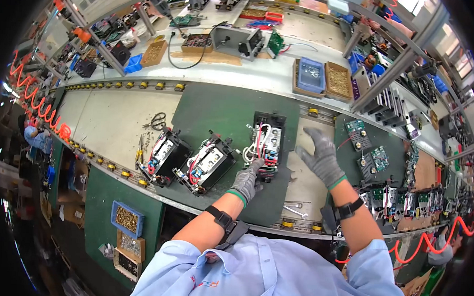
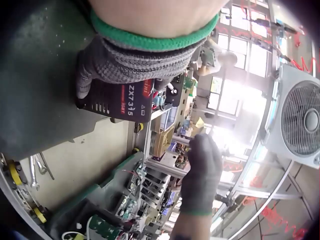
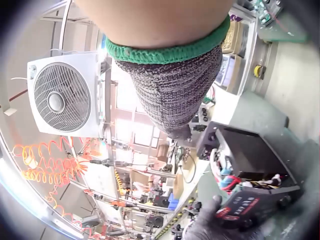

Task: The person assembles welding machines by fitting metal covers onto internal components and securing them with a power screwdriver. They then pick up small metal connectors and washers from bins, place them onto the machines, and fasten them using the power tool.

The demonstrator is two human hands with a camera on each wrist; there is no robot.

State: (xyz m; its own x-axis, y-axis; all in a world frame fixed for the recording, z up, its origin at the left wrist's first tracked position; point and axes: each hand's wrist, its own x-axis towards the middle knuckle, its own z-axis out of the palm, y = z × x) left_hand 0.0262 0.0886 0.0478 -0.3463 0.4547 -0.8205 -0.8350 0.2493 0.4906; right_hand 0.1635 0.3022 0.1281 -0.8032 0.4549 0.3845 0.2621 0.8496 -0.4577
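An opened welding machine (image 1: 269,141), with white and red wires over its inner parts, sits on the green mat (image 1: 223,102). My gloved left hand (image 1: 247,182) grips its near end; in the left wrist view, thumb and fingers lie around the black front panel (image 2: 131,104) marked ZX7315. Raised to the right of the machine, my gloved right hand (image 1: 322,158) has its fingers spread and holds nothing. Two similar opened machines, one in the middle (image 1: 205,165) and one farther left (image 1: 162,156), stand tilted to the left of my left hand.
Scissors (image 1: 156,121) and pliers (image 1: 139,150) lie left of the machines. Wrenches (image 1: 296,209) lie near the front edge, right of the mat. Circuit boards (image 1: 358,135) rest on another green mat at right. Screw bins (image 1: 310,76) stand on the back shelf.
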